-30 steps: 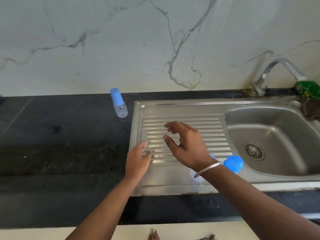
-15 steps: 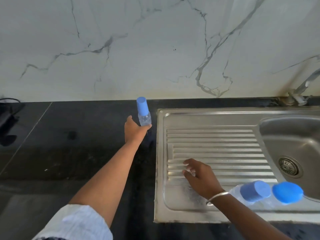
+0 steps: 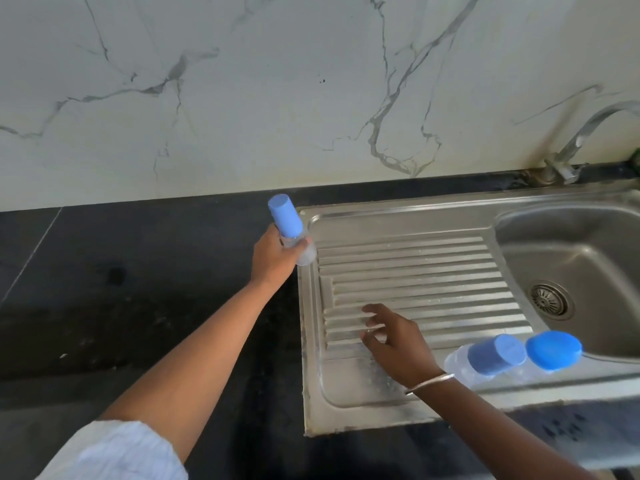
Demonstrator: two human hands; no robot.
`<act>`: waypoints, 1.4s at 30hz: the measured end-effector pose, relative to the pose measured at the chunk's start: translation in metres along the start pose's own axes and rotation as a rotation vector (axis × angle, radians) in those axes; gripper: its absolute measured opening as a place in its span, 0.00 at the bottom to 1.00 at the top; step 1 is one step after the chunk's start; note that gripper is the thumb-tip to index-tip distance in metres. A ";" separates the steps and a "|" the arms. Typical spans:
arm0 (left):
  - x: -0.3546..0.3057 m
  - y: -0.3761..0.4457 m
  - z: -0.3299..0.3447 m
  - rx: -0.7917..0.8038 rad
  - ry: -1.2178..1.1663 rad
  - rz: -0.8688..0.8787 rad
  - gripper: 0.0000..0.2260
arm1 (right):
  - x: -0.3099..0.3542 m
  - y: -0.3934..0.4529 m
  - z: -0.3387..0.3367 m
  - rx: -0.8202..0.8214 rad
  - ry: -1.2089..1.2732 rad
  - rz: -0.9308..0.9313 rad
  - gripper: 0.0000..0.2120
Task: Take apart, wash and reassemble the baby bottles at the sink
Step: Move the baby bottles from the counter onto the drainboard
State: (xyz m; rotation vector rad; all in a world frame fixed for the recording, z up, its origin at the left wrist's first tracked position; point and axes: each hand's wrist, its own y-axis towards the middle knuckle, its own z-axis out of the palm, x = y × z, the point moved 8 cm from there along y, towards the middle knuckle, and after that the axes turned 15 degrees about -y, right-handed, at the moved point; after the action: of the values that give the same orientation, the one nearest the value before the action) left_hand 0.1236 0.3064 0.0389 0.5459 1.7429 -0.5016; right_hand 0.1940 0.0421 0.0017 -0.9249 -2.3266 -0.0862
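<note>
Lifted since half a second ago, the small bottle that stood on the dark counter is now off the surface, tilted, its blue cap leaning away from the sink. Largest thing beside the hands is the steel sink, whose ribbed drainboard lies just right of the left hand and directly under the right hand. Beyond the right hand's wrist, toward the basin, two more capped bottles lie close together on the sink's front rim, one with a darker blue cap and one with a brighter blue cap.

The left hand grasps the small bottle around its clear lower body, fingers curled round it. The right hand holds nothing; its fingers are spread loosely, at or just above the ribs, and contact cannot be told.

Risk, as I judge it: the grasp sits low on a smooth, tilted bottle, so it could slip over the counter edge. Wet steel would also let the two lying bottles roll into the basin if the right arm nudges them.
</note>
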 end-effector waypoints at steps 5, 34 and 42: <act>-0.009 -0.082 0.043 0.254 0.066 -0.003 0.21 | 0.007 -0.014 -0.001 -0.058 0.037 -0.035 0.33; 0.037 -0.277 0.104 0.139 0.165 -0.051 0.03 | -0.077 -0.108 -0.016 -0.228 0.005 -0.086 0.25; 0.019 -0.316 0.180 0.137 0.084 -0.082 0.08 | -0.146 -0.160 -0.088 -0.296 -0.099 -0.258 0.15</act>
State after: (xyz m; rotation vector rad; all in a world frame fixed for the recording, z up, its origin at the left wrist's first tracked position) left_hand 0.0686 -0.0509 -0.0048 0.6008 1.8253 -0.6678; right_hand 0.2196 -0.1893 0.0142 -0.7739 -2.5601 -0.5137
